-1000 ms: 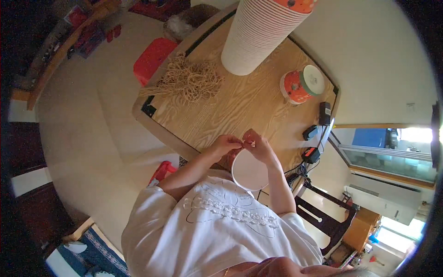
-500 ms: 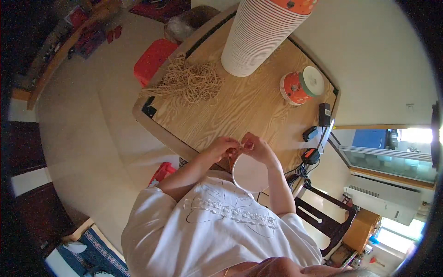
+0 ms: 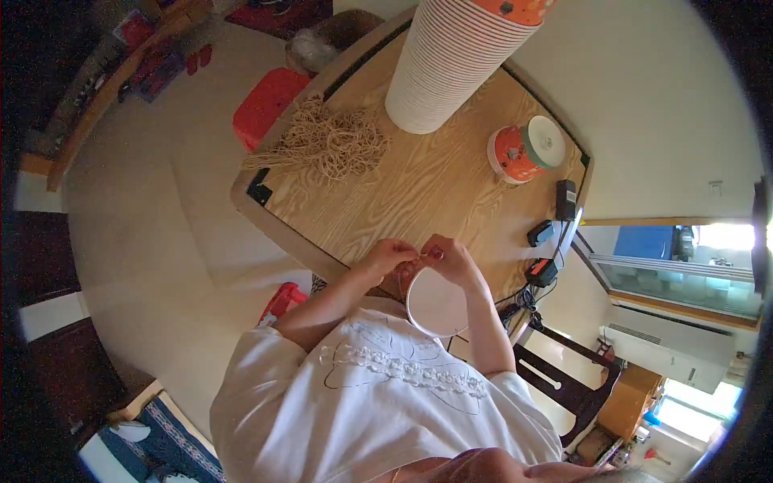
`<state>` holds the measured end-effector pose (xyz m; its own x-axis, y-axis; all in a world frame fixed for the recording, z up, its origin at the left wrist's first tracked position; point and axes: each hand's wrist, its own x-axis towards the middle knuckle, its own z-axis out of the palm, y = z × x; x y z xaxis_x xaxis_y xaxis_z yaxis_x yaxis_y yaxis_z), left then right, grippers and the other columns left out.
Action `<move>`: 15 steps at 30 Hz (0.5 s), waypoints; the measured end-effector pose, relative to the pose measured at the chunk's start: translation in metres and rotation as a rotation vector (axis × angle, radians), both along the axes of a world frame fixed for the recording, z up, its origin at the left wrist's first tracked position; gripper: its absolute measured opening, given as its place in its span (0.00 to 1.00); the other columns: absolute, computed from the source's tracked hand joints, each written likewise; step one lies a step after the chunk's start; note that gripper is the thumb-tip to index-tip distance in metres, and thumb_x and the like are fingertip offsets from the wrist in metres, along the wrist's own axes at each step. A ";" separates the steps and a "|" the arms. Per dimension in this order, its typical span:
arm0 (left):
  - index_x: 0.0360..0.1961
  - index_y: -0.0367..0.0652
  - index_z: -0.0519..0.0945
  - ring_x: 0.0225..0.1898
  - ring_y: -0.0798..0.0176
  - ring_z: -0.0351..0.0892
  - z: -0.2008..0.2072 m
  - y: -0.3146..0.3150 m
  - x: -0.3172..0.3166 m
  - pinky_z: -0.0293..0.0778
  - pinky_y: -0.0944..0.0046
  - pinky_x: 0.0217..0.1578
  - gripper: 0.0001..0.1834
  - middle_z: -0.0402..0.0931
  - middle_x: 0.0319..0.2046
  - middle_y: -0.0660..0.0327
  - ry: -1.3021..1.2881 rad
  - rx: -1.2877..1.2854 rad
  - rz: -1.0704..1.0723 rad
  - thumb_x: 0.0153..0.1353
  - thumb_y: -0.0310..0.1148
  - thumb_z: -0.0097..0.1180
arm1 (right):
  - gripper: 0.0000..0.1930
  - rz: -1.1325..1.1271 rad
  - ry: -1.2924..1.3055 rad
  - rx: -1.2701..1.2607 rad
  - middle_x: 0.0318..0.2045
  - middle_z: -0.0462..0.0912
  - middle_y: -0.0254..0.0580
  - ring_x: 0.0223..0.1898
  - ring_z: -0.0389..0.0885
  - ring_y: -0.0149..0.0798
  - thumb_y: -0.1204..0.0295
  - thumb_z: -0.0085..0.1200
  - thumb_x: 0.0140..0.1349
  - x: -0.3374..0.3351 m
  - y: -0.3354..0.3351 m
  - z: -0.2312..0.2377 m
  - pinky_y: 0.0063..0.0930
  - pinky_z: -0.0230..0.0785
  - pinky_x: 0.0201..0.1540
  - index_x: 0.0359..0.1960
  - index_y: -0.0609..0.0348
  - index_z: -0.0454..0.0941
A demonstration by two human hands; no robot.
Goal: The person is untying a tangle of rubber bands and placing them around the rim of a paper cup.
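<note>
A paper bucket, orange outside with a white round face, is tilted against my white shirt at the table's near edge. Just beyond its rim, my left hand has its thumb and fingers pinched together. My right hand is also closed in a pinch, close to the left fingertips, its wrist passing along the bucket's right side. Whatever is between the fingers is too small to make out. A loose tangle of tan twine lies on the table ahead and to the left.
A tall stack of nested paper buckets rises at the table's far side. Shorter orange buckets stand to its right. Black chargers and cables line the right edge. A red stool stands beyond the left edge, and a dark chair at right.
My right hand's fingers have shifted slightly, and the two pinches sit a little differently. The bucket, twine and stacks stay in place.
</note>
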<state>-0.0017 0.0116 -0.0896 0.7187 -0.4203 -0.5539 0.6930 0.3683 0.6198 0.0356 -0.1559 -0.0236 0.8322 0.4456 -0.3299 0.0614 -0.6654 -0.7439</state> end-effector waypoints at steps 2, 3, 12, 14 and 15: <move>0.29 0.39 0.75 0.23 0.70 0.73 -0.002 0.000 0.000 0.72 0.71 0.22 0.06 0.75 0.23 0.63 0.009 0.015 0.009 0.52 0.30 0.54 | 0.06 -0.011 0.036 -0.028 0.19 0.75 0.39 0.23 0.73 0.31 0.72 0.56 0.44 0.001 0.000 0.002 0.25 0.66 0.27 0.23 0.60 0.74; 0.29 0.39 0.75 0.23 0.70 0.74 -0.002 0.000 0.000 0.72 0.71 0.21 0.06 0.75 0.23 0.62 0.018 0.031 0.017 0.52 0.30 0.54 | 0.06 -0.022 0.072 -0.057 0.19 0.75 0.40 0.23 0.73 0.31 0.72 0.56 0.44 0.001 0.000 0.003 0.26 0.66 0.27 0.23 0.61 0.74; 0.29 0.38 0.74 0.22 0.71 0.71 -0.001 -0.001 -0.002 0.71 0.71 0.22 0.05 0.73 0.22 0.62 -0.063 0.041 -0.036 0.55 0.30 0.51 | 0.04 -0.016 -0.030 -0.060 0.20 0.76 0.44 0.24 0.75 0.38 0.75 0.49 0.45 -0.001 -0.001 -0.003 0.27 0.66 0.27 0.24 0.59 0.75; 0.29 0.38 0.74 0.21 0.71 0.71 -0.001 -0.001 -0.002 0.71 0.71 0.21 0.06 0.73 0.22 0.63 -0.142 0.089 -0.076 0.55 0.30 0.50 | 0.05 -0.014 -0.043 -0.093 0.21 0.76 0.46 0.26 0.76 0.44 0.72 0.48 0.48 -0.002 0.003 0.002 0.32 0.67 0.28 0.24 0.58 0.75; 0.29 0.37 0.74 0.21 0.72 0.71 0.002 -0.001 -0.002 0.70 0.72 0.21 0.06 0.73 0.22 0.63 -0.220 0.138 -0.115 0.56 0.30 0.50 | 0.06 -0.012 -0.056 -0.126 0.23 0.77 0.47 0.28 0.76 0.51 0.70 0.48 0.51 -0.002 0.004 0.004 0.38 0.68 0.29 0.24 0.57 0.74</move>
<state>-0.0036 0.0104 -0.0872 0.7802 -0.4372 -0.4473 0.5684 0.1971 0.7988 0.0334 -0.1518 -0.0196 0.8560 0.3935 -0.3353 0.0922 -0.7544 -0.6500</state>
